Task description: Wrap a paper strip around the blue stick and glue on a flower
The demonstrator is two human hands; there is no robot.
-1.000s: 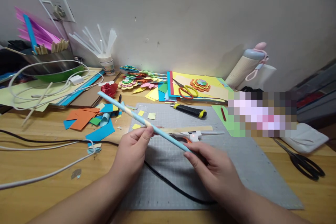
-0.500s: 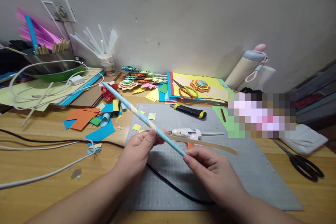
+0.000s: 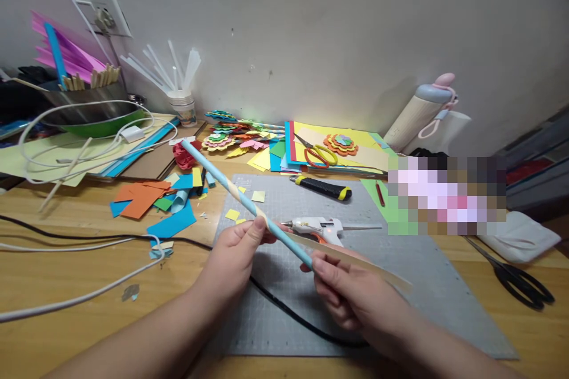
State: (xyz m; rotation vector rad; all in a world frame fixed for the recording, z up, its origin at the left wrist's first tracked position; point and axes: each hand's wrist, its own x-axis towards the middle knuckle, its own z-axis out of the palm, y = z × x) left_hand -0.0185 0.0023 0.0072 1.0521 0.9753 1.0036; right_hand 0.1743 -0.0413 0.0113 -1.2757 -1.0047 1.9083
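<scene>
Head: spiral-banded blue paper tube [image 3: 249, 204]

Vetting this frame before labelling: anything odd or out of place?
Scraps lie strewn left of the mat, looking untidy; a pixelated patch at right hides whatever is there. The held tube shows no visible damage.

Pale grey wall [image 3: 320, 41], scuffed; white socket [image 3: 119, 18] upper left; wooden table [image 3: 40, 346] below.
</scene>
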